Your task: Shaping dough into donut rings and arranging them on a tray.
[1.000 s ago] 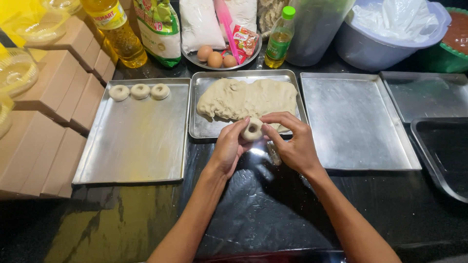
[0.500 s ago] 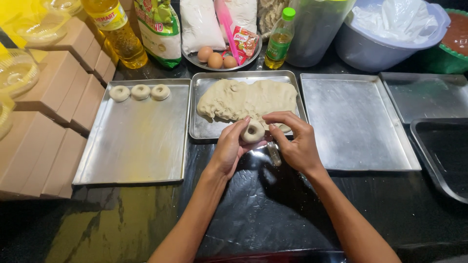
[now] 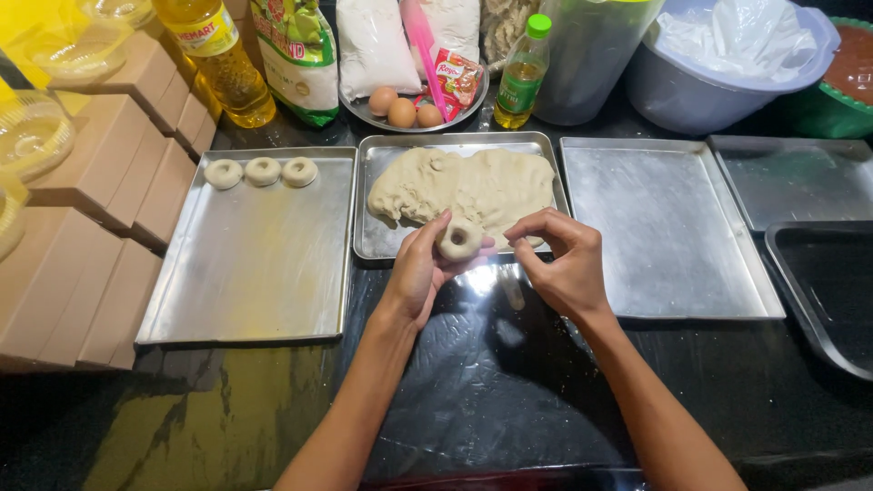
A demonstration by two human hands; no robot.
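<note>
My left hand (image 3: 416, 271) holds a small ring of pale dough (image 3: 459, 240) between thumb and fingers, just in front of the middle metal tray (image 3: 371, 238). That tray carries a large flat mass of dough (image 3: 473, 186). My right hand (image 3: 564, 264) hovers just right of the ring, fingers curled and apart from it, holding nothing. Three shaped dough rings (image 3: 262, 172) lie in a row at the far edge of the left metal tray (image 3: 245, 273).
An empty metal tray (image 3: 664, 227) lies to the right, with two darker trays (image 3: 818, 273) beyond it. Cardboard boxes (image 3: 82, 236) stack on the left. Oil bottles (image 3: 218, 64), flour bags, a plate of eggs (image 3: 405, 109), a bucket and a basin (image 3: 727, 64) line the back.
My right hand has let go of the dough ring and drawn slightly to the right. The ring now rests in my left hand alone.
</note>
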